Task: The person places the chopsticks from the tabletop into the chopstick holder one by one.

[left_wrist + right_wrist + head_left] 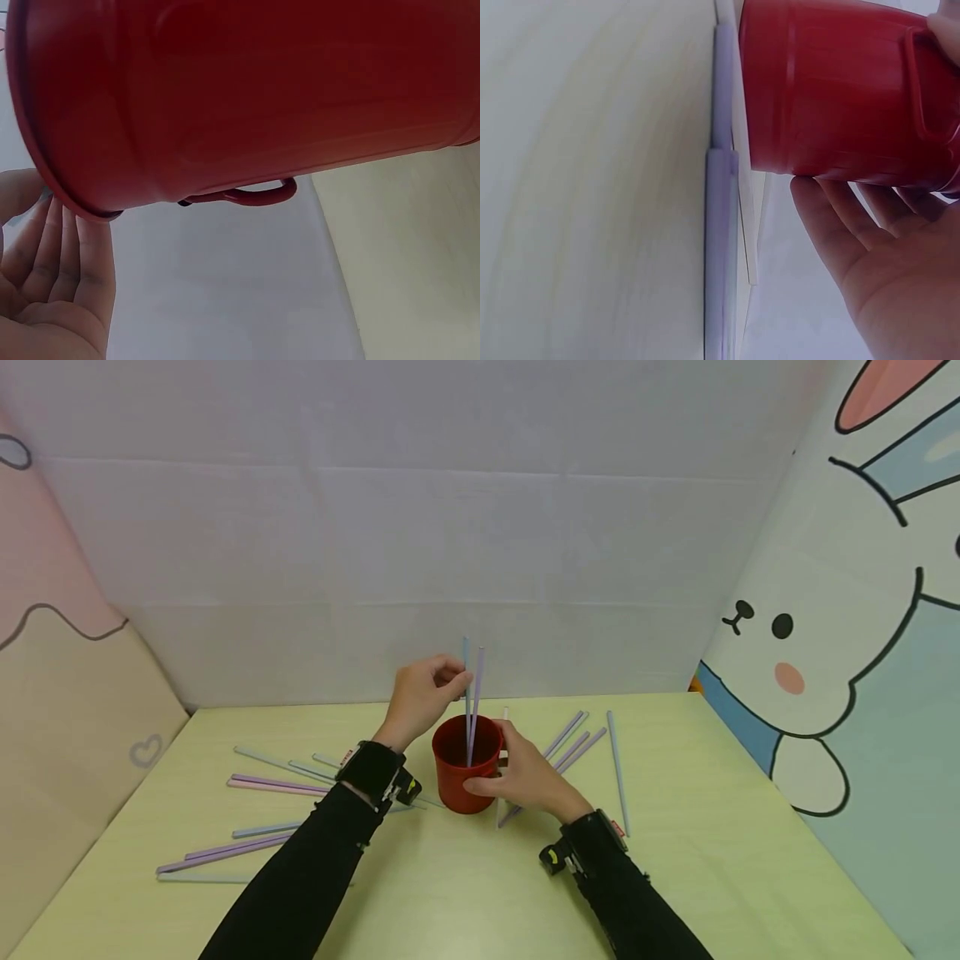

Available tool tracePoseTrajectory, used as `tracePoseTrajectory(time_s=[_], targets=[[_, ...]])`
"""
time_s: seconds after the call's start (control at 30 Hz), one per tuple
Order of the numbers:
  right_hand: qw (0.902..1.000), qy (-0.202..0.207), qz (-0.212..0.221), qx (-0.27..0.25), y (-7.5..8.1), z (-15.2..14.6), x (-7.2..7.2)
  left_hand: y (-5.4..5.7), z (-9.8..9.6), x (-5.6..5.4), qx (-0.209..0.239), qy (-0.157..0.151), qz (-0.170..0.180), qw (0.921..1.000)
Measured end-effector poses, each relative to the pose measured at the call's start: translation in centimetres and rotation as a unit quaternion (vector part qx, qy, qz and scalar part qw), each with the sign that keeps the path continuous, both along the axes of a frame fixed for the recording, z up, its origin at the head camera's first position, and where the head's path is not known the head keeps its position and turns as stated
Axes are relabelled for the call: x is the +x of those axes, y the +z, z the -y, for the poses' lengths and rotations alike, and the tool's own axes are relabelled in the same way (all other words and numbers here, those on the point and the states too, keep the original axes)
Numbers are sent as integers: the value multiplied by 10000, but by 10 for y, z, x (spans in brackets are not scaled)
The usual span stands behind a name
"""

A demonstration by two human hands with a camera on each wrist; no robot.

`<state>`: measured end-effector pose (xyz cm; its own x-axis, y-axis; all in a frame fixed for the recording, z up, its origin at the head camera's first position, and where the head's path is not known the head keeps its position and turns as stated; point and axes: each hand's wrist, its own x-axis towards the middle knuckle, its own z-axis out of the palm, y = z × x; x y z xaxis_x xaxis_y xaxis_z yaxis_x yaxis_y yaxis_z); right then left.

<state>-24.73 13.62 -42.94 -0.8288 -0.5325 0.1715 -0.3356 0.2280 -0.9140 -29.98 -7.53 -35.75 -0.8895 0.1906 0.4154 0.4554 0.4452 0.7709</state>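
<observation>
A red mug [456,789] stands upright on the table, its handle on the right side. My left hand [422,695] is above the rim and pinches a blue straw [466,653] between thumb and fingertips; the straw's lower end is inside the mug. Beside it a purple straw [480,670] leans in the same mug. My right hand [528,778] holds the mug from the right, thumb toward the front and fingers around the handle side. In the left wrist view, the mug [247,90] hides the straws and part of the left fingertips.
Purple, pink and pale green straws [225,852] lie spread on the table [420,893] at left, partly under my left forearm. More purple straws [579,752] lie behind my right hand, and a single bluish straw [619,772] farther right. A pale wall [450,543] borders the back edge.
</observation>
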Motion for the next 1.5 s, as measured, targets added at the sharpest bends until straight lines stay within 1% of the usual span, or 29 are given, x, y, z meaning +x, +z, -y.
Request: tracePoseTrajectory(time_s=[0.27, 0.37, 0.5, 0.6, 0.67, 0.73, 0.8, 0.9, 1.0, 1.07, 1.13, 1.2, 1.27, 1.33, 1.4, 1.47, 1.5], targets=[[9999, -32, 64, 76, 2, 0, 1, -5, -1, 0, -137, -57, 312, 9994], [10000, -8, 43, 65, 2, 0, 1, -8, 0, -1, -145, -54, 427, 9990], [10000, 33, 54, 6, 1, 0, 0, -8, -1, -2, -119, -129, 531, 9984], [9999, 55, 85, -22, 0, 0, 0, -8, 0, -2, -198, -145, 555, 9982], [9999, 67, 94, -27, 0, 0, 0, -8, 2, -2, -318, -101, 516, 9981], [9999, 62, 92, -23, 0, 0, 0, -7, 4, -1, -482, -24, 431, 9979], [10000, 65, 66, 5, 0, -1, -1, -5, 8, 1, -659, 62, 272, 9974], [9995, 115, -50, 285, 4, -6, -1, 1, 14, 6, -909, 228, -34, 9956], [9973, 205, -102, 699, 15, -20, -1, 10, 19, 14, -1129, 351, -437, 9920], [9951, 172, -141, 967, 26, -35, 1, 15, 22, 21, -1272, 390, -707, 9886], [9931, 32, -258, 1141, 37, -52, 3, 20, 25, 31, -1406, 371, -978, 9845], [9893, -270, -504, 1339, 45, -70, 6, 22, 28, 40, -1541, 327, -1248, 9796], [9815, -627, -858, 1590, 49, -88, 9, 24, 32, 50, -1663, 303, -1489, 9743], [9692, -1002, -1146, 1935, 51, -105, 10, 24, 37, 60, -1772, 321, -1677, 9692], [9552, -1313, -1302, 2310, 51, -118, 9, 23, 43, 71, -1891, 388, -1822, 9641], [9414, -1495, -1319, 2722, 50, -130, 8, 20, 50, 81, -1961, 439, -1886, 9613], [9351, -1563, -1245, 2925, 48, -135, 7, 17, 53, 85, -1987, 456, -1897, 9605]])
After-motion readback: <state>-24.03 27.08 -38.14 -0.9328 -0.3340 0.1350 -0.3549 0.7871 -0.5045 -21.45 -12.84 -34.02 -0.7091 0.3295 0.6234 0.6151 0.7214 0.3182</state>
